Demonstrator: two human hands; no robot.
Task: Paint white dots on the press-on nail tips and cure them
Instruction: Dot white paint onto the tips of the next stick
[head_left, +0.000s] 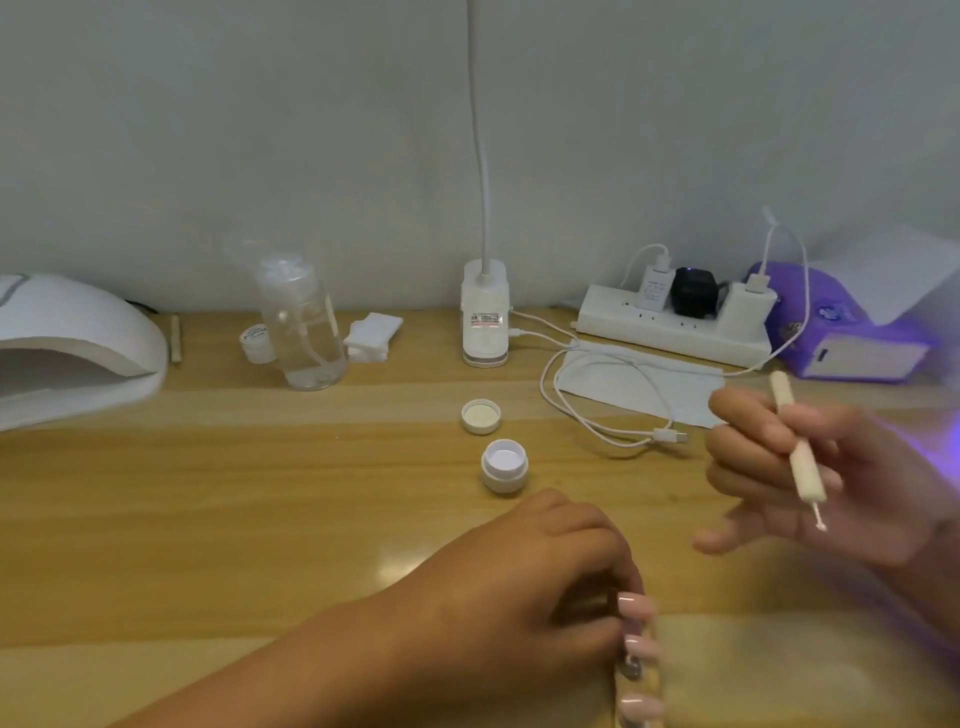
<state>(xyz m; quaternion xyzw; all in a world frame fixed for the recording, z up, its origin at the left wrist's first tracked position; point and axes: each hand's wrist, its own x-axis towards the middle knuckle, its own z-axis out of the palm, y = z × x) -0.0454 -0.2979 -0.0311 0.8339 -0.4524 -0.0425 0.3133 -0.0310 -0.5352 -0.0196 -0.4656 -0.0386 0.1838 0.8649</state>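
My left hand (524, 587) rests low in the middle of the wooden table and its fingers hold a strip of pale pink press-on nail tips (638, 657) near the front edge. My right hand (810, 467), blurred, is raised at the right and grips a cream dotting tool (797, 447) whose thin metal tip points down. An open small white jar of white gel (504, 465) stands between the hands and farther back, with its lid (481, 415) lying upturned just behind it.
A white curing lamp (72, 348) sits at the far left. Behind stand a clear pump bottle (306, 327), another small jar (258, 342), cotton pads (371, 335), a desk-lamp base (484, 317), a power strip (675, 322), loose cables, a face mask (631, 379) and a purple device (852, 332).
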